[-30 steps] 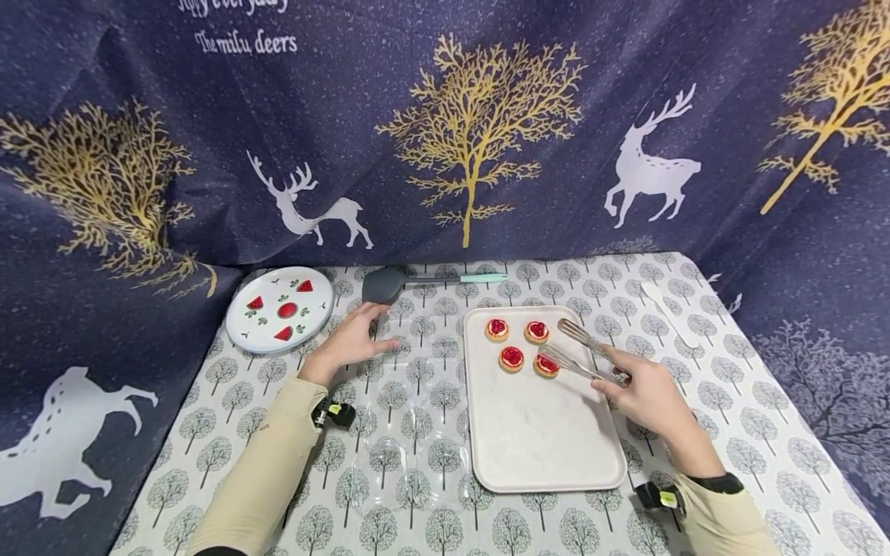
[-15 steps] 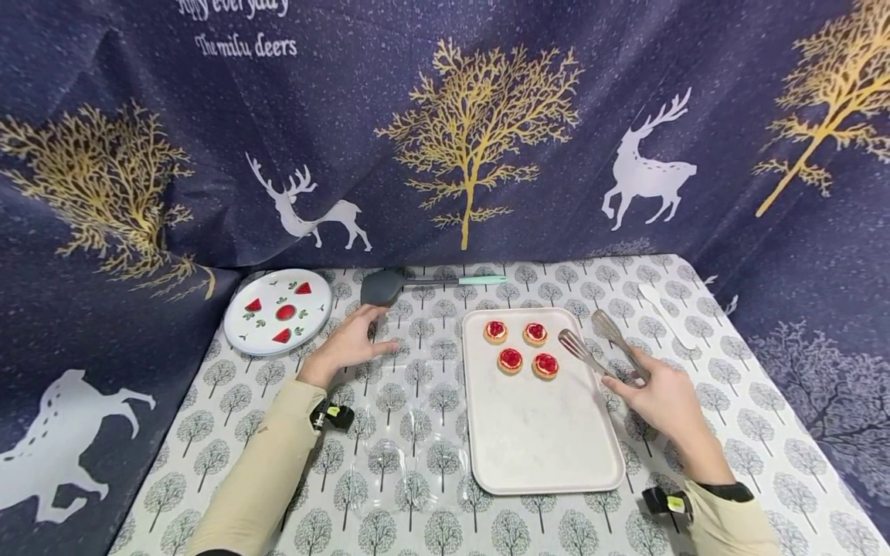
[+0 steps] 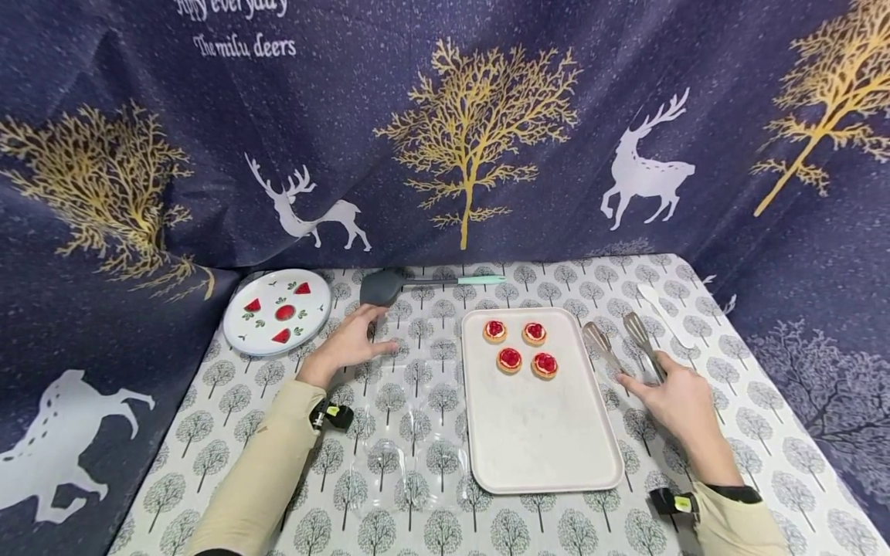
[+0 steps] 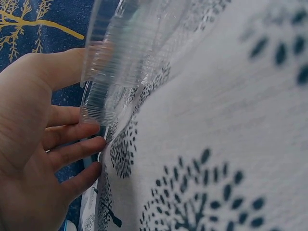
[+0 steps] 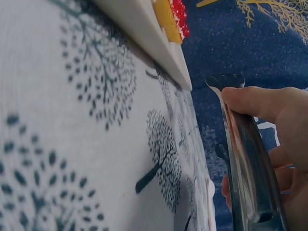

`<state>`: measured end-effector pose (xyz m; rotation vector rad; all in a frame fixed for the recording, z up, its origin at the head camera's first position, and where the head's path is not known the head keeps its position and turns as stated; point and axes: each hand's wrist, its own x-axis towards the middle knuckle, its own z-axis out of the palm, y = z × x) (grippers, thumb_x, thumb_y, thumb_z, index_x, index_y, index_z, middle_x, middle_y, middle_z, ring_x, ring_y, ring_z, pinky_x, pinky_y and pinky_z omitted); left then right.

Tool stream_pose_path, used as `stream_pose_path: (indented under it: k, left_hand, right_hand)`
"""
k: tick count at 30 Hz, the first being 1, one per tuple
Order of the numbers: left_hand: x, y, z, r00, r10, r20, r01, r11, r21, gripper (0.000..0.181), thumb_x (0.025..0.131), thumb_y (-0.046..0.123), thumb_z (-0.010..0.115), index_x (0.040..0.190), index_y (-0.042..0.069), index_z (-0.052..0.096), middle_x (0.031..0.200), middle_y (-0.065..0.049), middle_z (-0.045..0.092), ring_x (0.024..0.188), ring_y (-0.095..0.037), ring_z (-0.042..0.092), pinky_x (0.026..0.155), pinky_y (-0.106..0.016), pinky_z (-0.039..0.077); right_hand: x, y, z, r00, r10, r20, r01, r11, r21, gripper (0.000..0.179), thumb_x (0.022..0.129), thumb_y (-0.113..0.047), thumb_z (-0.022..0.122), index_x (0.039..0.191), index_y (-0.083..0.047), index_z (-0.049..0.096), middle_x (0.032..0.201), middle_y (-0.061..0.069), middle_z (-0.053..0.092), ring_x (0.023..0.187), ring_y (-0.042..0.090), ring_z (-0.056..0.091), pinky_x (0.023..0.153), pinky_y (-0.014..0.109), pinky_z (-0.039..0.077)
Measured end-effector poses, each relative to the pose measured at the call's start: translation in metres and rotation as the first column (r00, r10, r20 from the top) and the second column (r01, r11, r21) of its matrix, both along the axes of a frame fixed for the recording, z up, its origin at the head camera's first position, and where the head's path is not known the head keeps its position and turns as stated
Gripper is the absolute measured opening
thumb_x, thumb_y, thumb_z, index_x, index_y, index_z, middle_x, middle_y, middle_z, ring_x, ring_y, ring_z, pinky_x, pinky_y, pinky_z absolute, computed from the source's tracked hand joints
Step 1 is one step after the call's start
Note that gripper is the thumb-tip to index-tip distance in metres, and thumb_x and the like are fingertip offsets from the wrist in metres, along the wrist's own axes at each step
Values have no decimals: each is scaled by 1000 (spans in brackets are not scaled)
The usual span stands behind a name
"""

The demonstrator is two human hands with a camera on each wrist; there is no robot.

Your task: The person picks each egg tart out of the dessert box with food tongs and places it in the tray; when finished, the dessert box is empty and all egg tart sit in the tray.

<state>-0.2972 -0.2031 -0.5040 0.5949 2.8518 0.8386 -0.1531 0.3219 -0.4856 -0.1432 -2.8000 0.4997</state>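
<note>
My right hand (image 3: 684, 401) grips metal tongs (image 3: 638, 332) to the right of the white tray (image 3: 542, 440). The two heads of the tongs stand apart with nothing between them. In the right wrist view, the thumb presses on one arm of the tongs (image 5: 252, 178). Several small red-topped tarts (image 3: 509, 360) lie in the tray's back half. My left hand (image 3: 348, 340) is at the back left corner of a clear plastic container (image 3: 417, 432), thumb and fingers spread. In the left wrist view, the thumb shows through the ribbed plastic wall (image 4: 113, 72), with the other fingers right at its edge.
A white plate (image 3: 320, 309) with watermelon pictures is at the back left. Along the back edge lies a grey spatula (image 3: 382, 287) with a mint handle. A white spoon (image 3: 667, 313) lies at the back right. Behind the table hangs a dark blue cloth (image 3: 445, 216).
My right hand has moved the tongs right, from over the front right tart to beyond the tray's right edge. The tart has stayed on the tray. My left hand has stayed put.
</note>
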Motion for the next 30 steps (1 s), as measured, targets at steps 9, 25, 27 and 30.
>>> stream_pose_path:
  k: [9, 25, 27, 30]
  left_hand:
    - [0, 2, 1, 1000, -7, -2, 7, 1000, -3, 86, 79, 47, 78, 145, 5, 42, 137, -13, 50, 123, -33, 52, 106, -52, 44]
    - [-1, 0, -2, 1000, -10, -26, 10, 1000, -9, 86, 78, 48, 78, 144, 6, 43, 136, -12, 51, 121, -32, 53, 104, -52, 45]
    - [0, 0, -3, 1000, -9, -30, 8, 1000, -8, 86, 79, 48, 78, 144, 6, 43, 135, -12, 51, 121, -32, 53, 104, -52, 45]
    - [1, 0, -4, 999, -10, -33, 9, 1000, -17, 86, 79, 49, 77, 145, 6, 42, 134, -13, 52, 120, -33, 53, 103, -52, 46]
  right_hand:
    - [2, 5, -8, 1000, -17, 23, 16, 1000, 19, 82, 74, -55, 77, 116, 13, 58, 74, 37, 59, 66, 54, 57, 55, 61, 48]
    - [3, 7, -14, 992, -13, 126, 3, 997, 81, 103, 71, -62, 76, 124, 21, 47, 71, 35, 58, 58, 43, 57, 44, 49, 45]
    - [3, 6, -13, 992, -5, 123, -6, 996, 89, 104, 70, -62, 77, 125, 21, 46, 65, 28, 56, 53, 35, 55, 40, 39, 40]
    - [3, 4, -13, 993, 7, 120, -18, 995, 93, 108, 69, -62, 78, 129, 21, 44, 59, 20, 52, 50, 27, 50, 39, 32, 33]
